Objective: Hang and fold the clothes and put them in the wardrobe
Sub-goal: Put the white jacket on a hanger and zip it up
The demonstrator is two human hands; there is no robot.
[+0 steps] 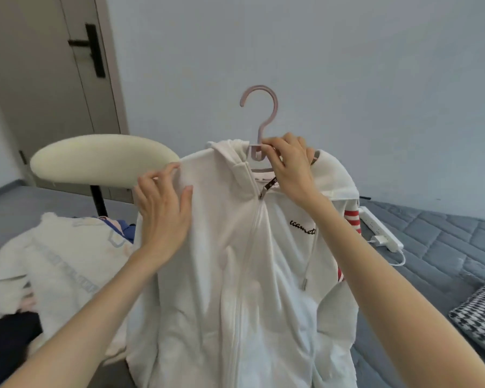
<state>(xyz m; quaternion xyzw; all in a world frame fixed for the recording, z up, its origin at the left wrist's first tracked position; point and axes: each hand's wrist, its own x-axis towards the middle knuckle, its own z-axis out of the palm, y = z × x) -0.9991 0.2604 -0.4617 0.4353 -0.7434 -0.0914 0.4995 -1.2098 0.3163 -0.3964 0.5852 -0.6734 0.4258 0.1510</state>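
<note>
White zip hoodie [235,261] seated on pink hanger [259,113]. Right hand [289,166] pinches hanger neck; left hand [163,211] grips hoodie shoulder. Likely remaining: wardrobe transfer; clothes pile [62,259] on bed [431,247].

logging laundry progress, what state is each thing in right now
white zip-up hoodie: draped on the hanger, zip closed almost to the collar
pink plastic hanger: held up in the air, hook free
right hand: pinches the hanger's neck
left hand: grips the hoodie's shoulder
grey-brown door with black handle: closed
white power strip: one plug in it
pale heap of clothes: unfolded on the bed
</note>
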